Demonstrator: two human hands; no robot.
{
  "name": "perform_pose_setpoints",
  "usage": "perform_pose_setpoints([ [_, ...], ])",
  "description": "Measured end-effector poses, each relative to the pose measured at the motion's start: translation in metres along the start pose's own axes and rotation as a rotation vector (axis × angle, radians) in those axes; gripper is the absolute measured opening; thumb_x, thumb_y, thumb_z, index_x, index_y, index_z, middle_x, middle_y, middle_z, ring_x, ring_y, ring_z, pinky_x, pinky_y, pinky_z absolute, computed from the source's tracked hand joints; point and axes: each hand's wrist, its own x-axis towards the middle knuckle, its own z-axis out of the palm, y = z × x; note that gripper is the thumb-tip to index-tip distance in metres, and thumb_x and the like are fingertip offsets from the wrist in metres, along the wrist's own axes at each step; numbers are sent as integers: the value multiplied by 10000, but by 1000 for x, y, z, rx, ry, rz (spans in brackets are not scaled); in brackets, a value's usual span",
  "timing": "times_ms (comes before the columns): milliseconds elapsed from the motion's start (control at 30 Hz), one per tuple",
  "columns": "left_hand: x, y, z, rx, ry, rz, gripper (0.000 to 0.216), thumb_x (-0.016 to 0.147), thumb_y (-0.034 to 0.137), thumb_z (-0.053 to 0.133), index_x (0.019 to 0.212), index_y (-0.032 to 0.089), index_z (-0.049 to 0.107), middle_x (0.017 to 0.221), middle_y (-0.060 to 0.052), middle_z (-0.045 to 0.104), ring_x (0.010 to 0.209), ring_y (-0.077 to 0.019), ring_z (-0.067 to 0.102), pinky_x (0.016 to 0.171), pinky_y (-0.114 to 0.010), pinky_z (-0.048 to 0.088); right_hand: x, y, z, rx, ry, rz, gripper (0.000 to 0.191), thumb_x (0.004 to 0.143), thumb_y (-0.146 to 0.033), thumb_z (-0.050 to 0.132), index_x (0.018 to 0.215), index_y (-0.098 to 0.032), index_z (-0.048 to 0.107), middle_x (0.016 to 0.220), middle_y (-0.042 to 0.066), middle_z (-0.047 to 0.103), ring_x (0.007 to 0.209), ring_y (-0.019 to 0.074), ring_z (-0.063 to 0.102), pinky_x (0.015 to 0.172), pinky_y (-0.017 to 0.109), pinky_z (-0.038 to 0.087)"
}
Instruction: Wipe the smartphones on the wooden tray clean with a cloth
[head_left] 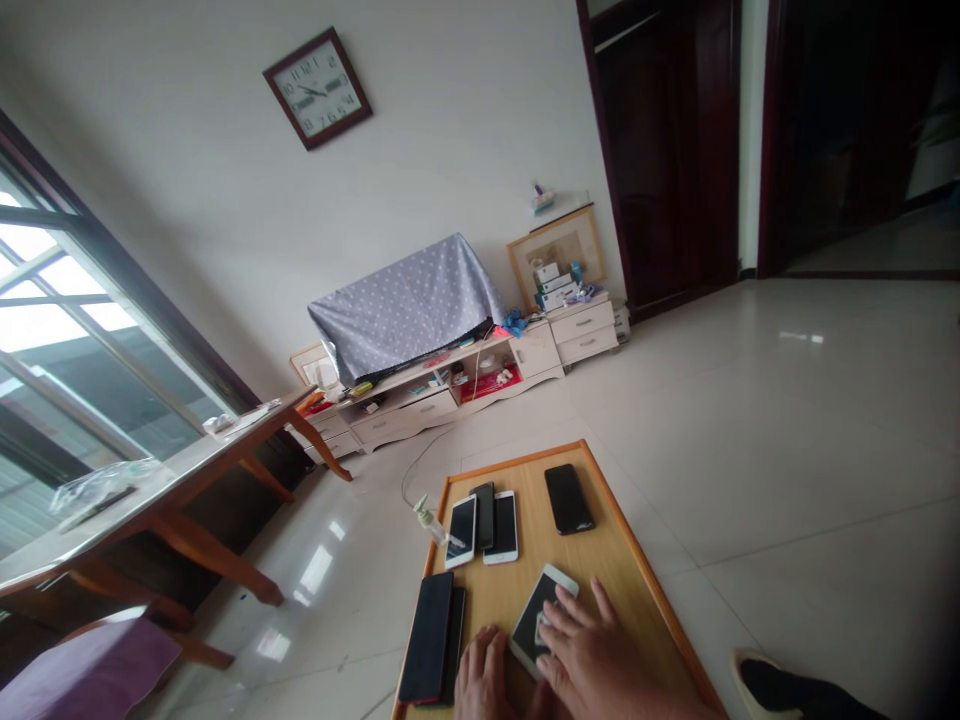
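So, grip: the right hand (592,650) lay spread over a white-framed smartphone (541,615), with a small white wad (544,628) against its dark screen; I could not tell whether the wad was pinched or only pressed.

Other hand: the left hand (481,678) sat open, fingers down, just beside the phone's lower edge, not clearly holding it.

Beneath: the phone lay angled on a wooden board (510,468) with an orange rim.

Just left of the grip: a black phone (427,637) lay partly over a second dark phone (454,645).

Farther ahead: a black phone (485,515) lay between two white phones (463,530), and a lone black phone (568,498) sat apart.

Past the board's corner: a small pump bottle (429,520) lay tipped on its side.

Risk: with pressure from one hand and loose support from the other, the phone could have skated into its neighbours, scuffing a screen.
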Motion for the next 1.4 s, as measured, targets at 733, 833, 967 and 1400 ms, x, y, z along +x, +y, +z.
perform_pose_setpoints([
  [733, -1, 0, 4, 10, 22, -35, 597, 654, 591, 737, 1130, 233, 696, 1223, -122, 701, 1134, -323, 658, 935, -438, 569, -1, 8, -6, -45, 26, 57, 451, 1018, -499, 414, 1361, -302, 631, 1466, 77, 569, 1466, 380, 349, 1185, 704, 154],
  [833, -1, -10, 5, 4, -39, -7, 581, 646, 529, 740, 1146, 235, 707, 1229, -112, 712, 1126, -317, 670, 941, -422, 573, -2, -2, 8, 12, -109, -79, 421, 1001, -493, 464, 1335, -318, 650, 1457, 66, 574, 1441, 370, 394, 1180, 665, 244],
  [967, -3, -17, 7, 3, -67, 21, 615, 633, 501, 738, 1183, 229, 701, 1254, -113, 704, 1142, -321, 667, 950, -424, 576, -2, -5, 7, 50, -130, -86, 391, 1000, -463, 467, 1298, -325, 677, 1443, 50, 589, 1441, 406, 377, 1166, 716, 211],
  [1400, -2, 0, 1, 16, 16, 20, 583, 671, 516, 721, 1172, 222, 679, 1238, -123, 690, 1144, -315, 652, 946, -434, 565, -5, -2, -21, 70, -73, -1, 408, 1023, -483, 415, 1332, -349, 645, 1453, 43, 589, 1461, 390, 355, 1161, 751, 133],
])
